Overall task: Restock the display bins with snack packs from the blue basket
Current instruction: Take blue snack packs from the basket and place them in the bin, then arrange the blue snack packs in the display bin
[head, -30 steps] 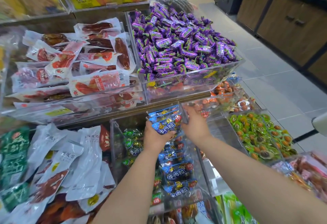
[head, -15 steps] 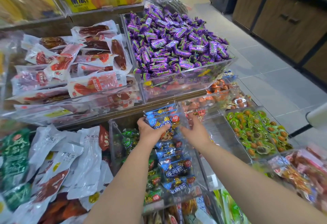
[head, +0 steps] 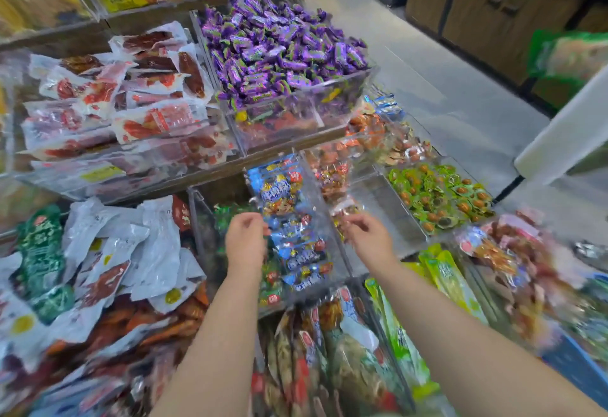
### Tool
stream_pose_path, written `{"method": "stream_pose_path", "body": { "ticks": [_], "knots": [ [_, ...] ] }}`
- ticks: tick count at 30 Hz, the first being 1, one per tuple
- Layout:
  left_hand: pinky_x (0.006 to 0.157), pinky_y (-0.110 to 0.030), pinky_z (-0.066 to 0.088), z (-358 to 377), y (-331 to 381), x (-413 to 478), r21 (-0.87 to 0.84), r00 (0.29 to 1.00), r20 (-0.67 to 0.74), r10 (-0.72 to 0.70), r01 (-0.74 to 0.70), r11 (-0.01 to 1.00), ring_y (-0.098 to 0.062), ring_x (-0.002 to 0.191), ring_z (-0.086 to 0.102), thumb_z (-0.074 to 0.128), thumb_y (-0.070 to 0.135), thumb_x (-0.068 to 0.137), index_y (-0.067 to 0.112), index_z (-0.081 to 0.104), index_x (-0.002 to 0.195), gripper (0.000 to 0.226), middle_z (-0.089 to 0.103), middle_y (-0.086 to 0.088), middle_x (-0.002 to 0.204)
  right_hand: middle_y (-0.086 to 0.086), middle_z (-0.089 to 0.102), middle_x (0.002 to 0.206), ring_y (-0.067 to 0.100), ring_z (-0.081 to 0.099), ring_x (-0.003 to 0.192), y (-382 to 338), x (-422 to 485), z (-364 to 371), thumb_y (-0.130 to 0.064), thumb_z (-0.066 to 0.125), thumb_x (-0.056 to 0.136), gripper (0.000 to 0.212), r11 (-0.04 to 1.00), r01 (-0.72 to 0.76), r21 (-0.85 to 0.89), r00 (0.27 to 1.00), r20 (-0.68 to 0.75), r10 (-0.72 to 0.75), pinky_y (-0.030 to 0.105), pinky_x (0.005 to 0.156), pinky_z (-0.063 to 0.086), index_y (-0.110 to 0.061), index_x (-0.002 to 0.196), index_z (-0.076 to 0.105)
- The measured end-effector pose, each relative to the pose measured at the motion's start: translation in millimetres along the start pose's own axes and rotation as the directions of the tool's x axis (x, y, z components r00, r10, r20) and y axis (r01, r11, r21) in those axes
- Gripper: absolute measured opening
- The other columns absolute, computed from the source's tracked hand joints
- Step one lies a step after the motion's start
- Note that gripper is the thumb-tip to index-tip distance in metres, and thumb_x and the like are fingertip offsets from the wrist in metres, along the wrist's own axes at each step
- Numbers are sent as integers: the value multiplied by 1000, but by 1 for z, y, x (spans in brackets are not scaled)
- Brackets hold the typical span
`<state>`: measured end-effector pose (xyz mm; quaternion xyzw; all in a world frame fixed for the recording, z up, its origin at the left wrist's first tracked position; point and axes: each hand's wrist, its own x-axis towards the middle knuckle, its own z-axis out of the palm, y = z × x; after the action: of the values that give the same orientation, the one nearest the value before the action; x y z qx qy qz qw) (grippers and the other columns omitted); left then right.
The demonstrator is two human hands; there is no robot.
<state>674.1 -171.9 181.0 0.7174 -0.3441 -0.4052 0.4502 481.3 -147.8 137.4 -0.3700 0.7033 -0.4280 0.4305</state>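
Observation:
A row of blue snack packs (head: 289, 219) stands in a narrow clear display bin (head: 330, 219) on the lower shelf tier. My left hand (head: 246, 239) hovers just left of the packs, fingers curled in with nothing in them. On the other side of the bin's clear wall, my right hand (head: 365, 235) is empty with its fingers loosely apart. At the lower right, a blue edge of the basket (head: 572, 364) shows, blurred, with red and brown packs (head: 513, 258) heaped in it.
Purple candies (head: 279, 51) fill the upper bin, beside red sausage packs (head: 131, 97). Green round snacks (head: 437, 196) lie in the bin to the right, and white and green bags (head: 108, 258) are piled to the left. Tall packs (head: 329, 350) stand below. Tiled aisle floor (head: 444, 87) runs on the right.
Both hands let go of the blue packs, which now stand in the bin, and drew back toward me. The view swung right and down, bringing the basket into sight.

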Motion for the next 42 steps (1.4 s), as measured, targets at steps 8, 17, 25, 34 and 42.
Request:
{"method": "stream_pose_path", "body": {
  "ticks": [8, 17, 25, 34, 42],
  "knots": [
    [54, -21, 44, 1, -54, -104, 170, 892, 446, -72, -5, 985, -12, 63, 54, 52, 11, 96, 21, 54, 77, 22, 58, -2, 72, 6, 63, 90, 20, 59, 86, 65, -108, -54, -6, 58, 87, 15, 985, -166, 50, 978, -122, 171, 29, 75, 44, -11, 99, 65],
    [58, -25, 40, -5, -163, -194, 648, 523, 668, -530, -58, 759, -17, 66, 56, 45, 19, 99, 21, 52, 82, 18, 59, -5, 79, 6, 49, 71, 16, 47, 58, 233, -333, -123, -11, 47, 95, 13, 535, -788, 305, 516, -147, 844, 23, 56, 31, -11, 83, 51],
    [50, -24, 34, -21, -256, -259, 893, 390, 437, -810, -82, 443, -21, 51, 47, 42, 17, 98, 15, 45, 72, 27, 44, -6, 69, 18, 52, 75, 29, 48, 65, 312, -498, -146, -8, 46, 95, 39, 209, -796, 568, 173, -117, 978, 27, 54, 25, 8, 130, 43],
    [36, -11, 14, 84, -247, -340, 687, 328, 674, -662, -608, 399, -9, 29, 28, 37, 0, 97, 13, 35, 59, 40, 28, -6, 54, 6, 47, 73, 15, 44, 57, 345, -520, -224, -11, 46, 95, 14, 311, -777, 547, 267, -161, 950, 23, 52, 28, -10, 81, 49],
    [65, -28, 41, 140, -241, -405, 482, 204, 722, -661, -835, 267, -21, 73, 55, 46, 10, 95, 11, 55, 71, 26, 59, -13, 81, 5, 42, 64, 15, 40, 53, 358, -511, -276, -2, 40, 93, 32, 327, -797, 508, 303, -132, 944, 23, 50, 29, -14, 64, 40]
  ]
}}
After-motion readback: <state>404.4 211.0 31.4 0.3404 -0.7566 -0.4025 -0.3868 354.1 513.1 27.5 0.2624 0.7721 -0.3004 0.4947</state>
